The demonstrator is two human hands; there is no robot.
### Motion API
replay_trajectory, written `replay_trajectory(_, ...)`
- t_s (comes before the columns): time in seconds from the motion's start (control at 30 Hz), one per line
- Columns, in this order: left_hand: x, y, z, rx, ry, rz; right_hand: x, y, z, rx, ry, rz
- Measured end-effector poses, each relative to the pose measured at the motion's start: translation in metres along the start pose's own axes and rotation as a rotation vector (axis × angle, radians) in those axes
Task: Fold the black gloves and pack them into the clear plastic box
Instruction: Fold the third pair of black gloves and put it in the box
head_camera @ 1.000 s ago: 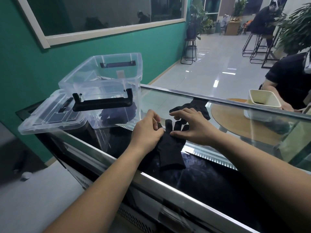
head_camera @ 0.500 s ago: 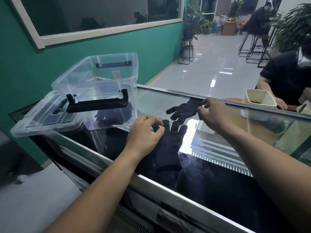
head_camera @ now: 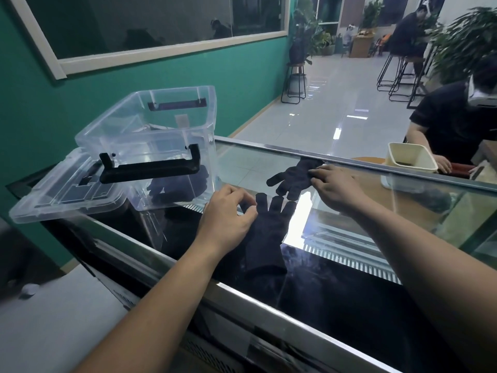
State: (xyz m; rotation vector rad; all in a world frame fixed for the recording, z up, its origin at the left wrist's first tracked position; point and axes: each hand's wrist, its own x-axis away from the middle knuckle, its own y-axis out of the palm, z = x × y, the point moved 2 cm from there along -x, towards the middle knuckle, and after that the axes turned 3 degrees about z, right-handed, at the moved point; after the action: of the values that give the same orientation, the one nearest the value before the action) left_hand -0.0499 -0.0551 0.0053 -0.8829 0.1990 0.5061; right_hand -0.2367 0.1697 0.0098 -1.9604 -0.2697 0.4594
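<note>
A black glove lies flat on the glass counter top, fingers pointing away from me. My left hand rests on its left edge with curled fingertips on the glove's thumb side. A second black glove lies farther back near the counter's metal rim. My right hand touches its cuff end with bent fingers. The clear plastic box stands open at the left, with dark folded gloves showing through its wall.
The box's clear lid lies beside it at the counter's left end. A cream tub stands behind the glass at the right, where a seated person works. Stools and plants stand farther back.
My right hand left the near glove and reached back right to the far glove. My left hand stayed on the near glove.
</note>
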Motion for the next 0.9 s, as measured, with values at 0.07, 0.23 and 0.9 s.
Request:
replay_trajectory(0.07, -0.001, 0.0, 0.001, 0.015, -0.011, 0.008, 0.002, -0.003, -0.003, -0.031, 0.008, 0.01)
replay_trajectory(0.23, -0.001, -0.004, 0.003, 0.112, -0.039, 0.072, 0.008, -0.018, -0.018, -0.28, -0.013, 0.116)
replay_trajectory(0.9, -0.019, -0.026, 0.057, 0.89, -0.297, 0.123, 0.078, -0.032, -0.123, -0.475, -0.693, 0.43)
